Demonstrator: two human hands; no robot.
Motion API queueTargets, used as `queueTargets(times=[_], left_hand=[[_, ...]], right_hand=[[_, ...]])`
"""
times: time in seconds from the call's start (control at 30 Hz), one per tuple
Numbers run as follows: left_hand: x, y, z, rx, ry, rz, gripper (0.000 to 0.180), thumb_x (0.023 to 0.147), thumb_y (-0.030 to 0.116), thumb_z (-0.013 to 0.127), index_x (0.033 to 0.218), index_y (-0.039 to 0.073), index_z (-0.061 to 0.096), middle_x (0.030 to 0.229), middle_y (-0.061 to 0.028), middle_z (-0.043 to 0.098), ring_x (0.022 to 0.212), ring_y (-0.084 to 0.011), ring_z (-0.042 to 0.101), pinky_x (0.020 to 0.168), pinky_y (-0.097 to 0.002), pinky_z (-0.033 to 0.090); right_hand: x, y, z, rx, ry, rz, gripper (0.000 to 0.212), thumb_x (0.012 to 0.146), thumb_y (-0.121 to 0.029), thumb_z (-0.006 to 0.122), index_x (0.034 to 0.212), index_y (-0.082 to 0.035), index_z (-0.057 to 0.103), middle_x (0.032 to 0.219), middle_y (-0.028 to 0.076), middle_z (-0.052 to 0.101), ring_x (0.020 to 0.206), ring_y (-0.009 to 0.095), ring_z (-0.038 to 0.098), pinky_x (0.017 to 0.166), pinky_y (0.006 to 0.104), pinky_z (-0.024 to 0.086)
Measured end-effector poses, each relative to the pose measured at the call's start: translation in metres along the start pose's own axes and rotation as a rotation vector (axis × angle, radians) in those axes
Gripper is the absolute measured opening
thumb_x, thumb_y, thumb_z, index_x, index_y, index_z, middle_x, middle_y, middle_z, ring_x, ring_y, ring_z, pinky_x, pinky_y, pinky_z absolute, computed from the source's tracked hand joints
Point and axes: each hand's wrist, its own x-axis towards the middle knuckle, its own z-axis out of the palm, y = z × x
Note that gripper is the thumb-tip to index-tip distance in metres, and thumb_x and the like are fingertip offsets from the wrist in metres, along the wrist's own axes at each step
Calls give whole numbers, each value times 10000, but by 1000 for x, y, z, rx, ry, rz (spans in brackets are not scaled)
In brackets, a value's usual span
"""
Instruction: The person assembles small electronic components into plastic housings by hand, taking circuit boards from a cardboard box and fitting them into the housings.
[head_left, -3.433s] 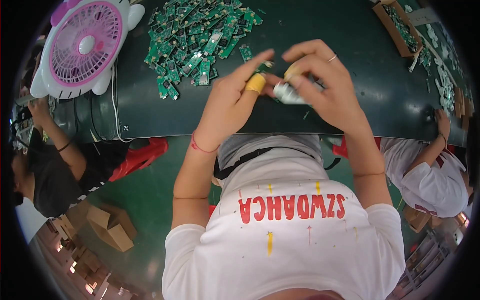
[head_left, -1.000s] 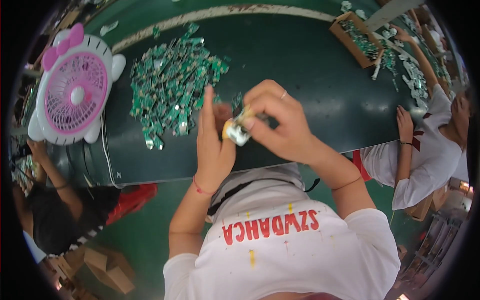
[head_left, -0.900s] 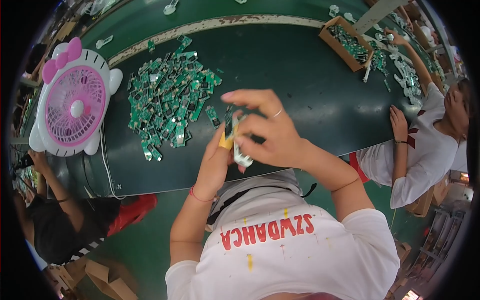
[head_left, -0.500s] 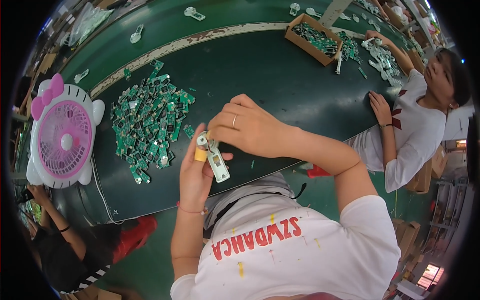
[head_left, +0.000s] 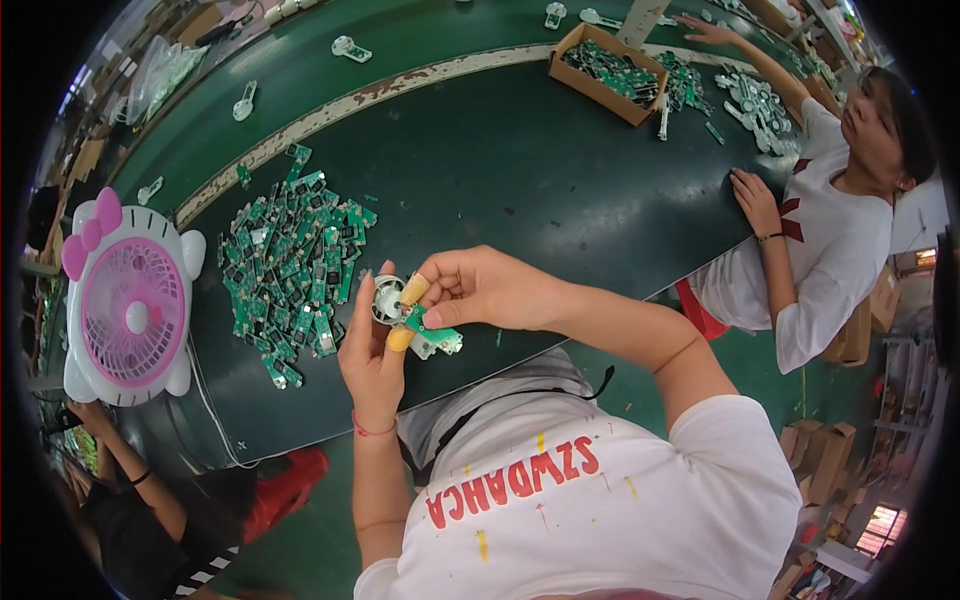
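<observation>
My left hand [head_left: 372, 365] grips a white plastic housing [head_left: 388, 299] with a round, ring-like head and a narrow handle. A green circuit board [head_left: 436, 332] lies over the handle and covers most of it. My right hand [head_left: 497, 290] pinches that board between thumb and fingers, close against the housing. Yellow finger covers [head_left: 413, 290] show on fingertips of both hands. Left of my hands a large heap of green circuit boards [head_left: 290, 260] lies on the dark green table [head_left: 480, 190].
A pink and white fan [head_left: 135, 290] stands at the table's left end. Behind runs a green conveyor [head_left: 420, 40] carrying white housings [head_left: 350, 48]. A cardboard box [head_left: 610, 72] of boards sits far right, near a co-worker [head_left: 840, 220] and piled housings [head_left: 757, 110]. Another person [head_left: 140, 490] is lower left.
A green board is now in my right hand over the housing, whose handle was bare before. The co-worker at right has stretched an arm toward the conveyor.
</observation>
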Motion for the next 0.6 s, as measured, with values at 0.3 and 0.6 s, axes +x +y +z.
queueTargets(times=[0.3, 0.6], left_hand=[[4, 14, 15, -206, 183, -195, 506, 889, -34, 425, 1373, -6, 281, 1296, -205, 454, 1087, -198, 528, 876, -288, 461], [13, 14, 19, -202, 180, -194, 477, 912, 30, 428, 1372, 11, 302, 1272, -135, 501, 1027, -137, 545, 782, -205, 463]], right_hand=[[0, 16, 18, -612, 325, -440, 193, 787, -74, 658, 969, -45, 597, 790, 38, 559, 760, 137, 528, 660, 278, 453], [4, 21, 13, -664, 414, -435, 208, 748, -40, 677, 949, -57, 626, 835, 62, 570, 751, 145, 583, 673, 255, 477]])
